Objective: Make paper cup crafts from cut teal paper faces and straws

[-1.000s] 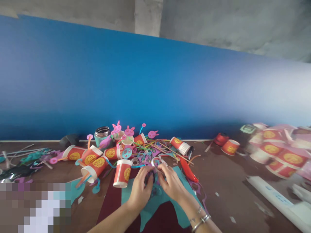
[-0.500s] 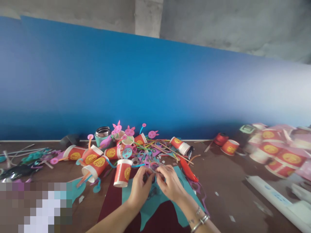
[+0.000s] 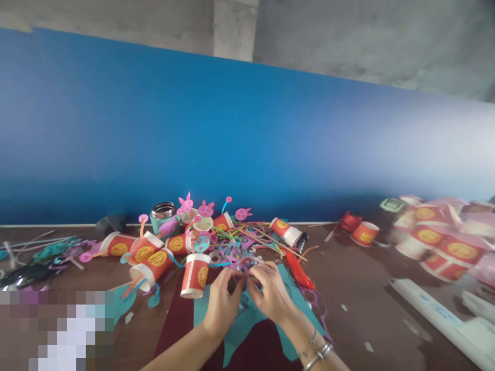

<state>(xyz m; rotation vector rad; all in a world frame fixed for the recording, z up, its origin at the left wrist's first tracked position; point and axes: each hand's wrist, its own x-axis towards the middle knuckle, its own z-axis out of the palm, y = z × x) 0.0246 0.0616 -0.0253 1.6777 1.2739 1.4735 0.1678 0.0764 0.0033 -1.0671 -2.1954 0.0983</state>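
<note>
My left hand point(image 3: 222, 301) and my right hand point(image 3: 270, 291) meet over a teal paper sheet point(image 3: 247, 330) on a dark red mat. Both have fingers pinched together on a small thin piece point(image 3: 247, 269) between them, too small to name. A red paper cup with a yellow emblem point(image 3: 195, 275) stands upside down just left of my left hand. Bracelets circle my right wrist point(image 3: 319, 350).
Several red paper cups point(image 3: 149, 257), pink paper bunny cut-outs point(image 3: 195, 207), coloured strips point(image 3: 255, 237) and a metal-lidded jar point(image 3: 162, 214) are piled behind my hands. More cups point(image 3: 436, 239) lie far right, with white rolls point(image 3: 436, 314). A blue wall point(image 3: 247, 144) backs the table.
My hands have drawn a little closer together and slightly toward me; the ring-like piece that showed above my fingers a second ago is now lower and mostly hidden.
</note>
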